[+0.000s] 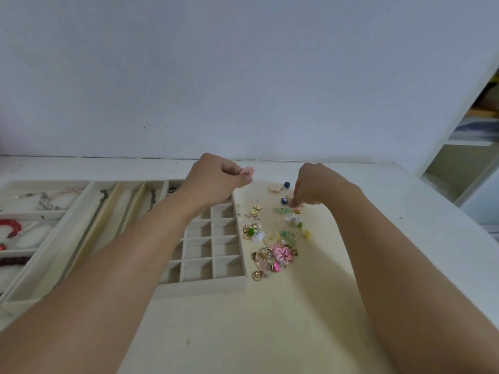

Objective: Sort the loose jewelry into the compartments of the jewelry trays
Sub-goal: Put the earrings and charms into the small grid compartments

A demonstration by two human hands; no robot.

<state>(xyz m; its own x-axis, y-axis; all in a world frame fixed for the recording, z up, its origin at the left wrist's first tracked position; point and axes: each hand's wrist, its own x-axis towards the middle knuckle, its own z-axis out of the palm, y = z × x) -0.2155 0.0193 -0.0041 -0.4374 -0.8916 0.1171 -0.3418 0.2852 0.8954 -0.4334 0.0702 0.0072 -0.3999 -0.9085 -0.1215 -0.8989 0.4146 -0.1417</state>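
Observation:
My left hand (216,182) hovers over the far end of the small-compartment tray (213,284), its fingers curled round a small pale pink piece (248,171) held at the fingertips. My right hand (316,187) reaches down into the far part of the loose jewelry pile (272,238) and pinches a small gold earring (295,209). The pile holds a pink flower earring (282,252), gold rings (263,255), green pieces and blue bead studs (284,200). The grid compartments that I can see hold nothing.
A tray with long slots (108,211) holding chains lies left of the grid tray. Further left, another tray (32,214) holds bracelets, one red. A white wall rises behind the table; shelving (464,157) stands at the right.

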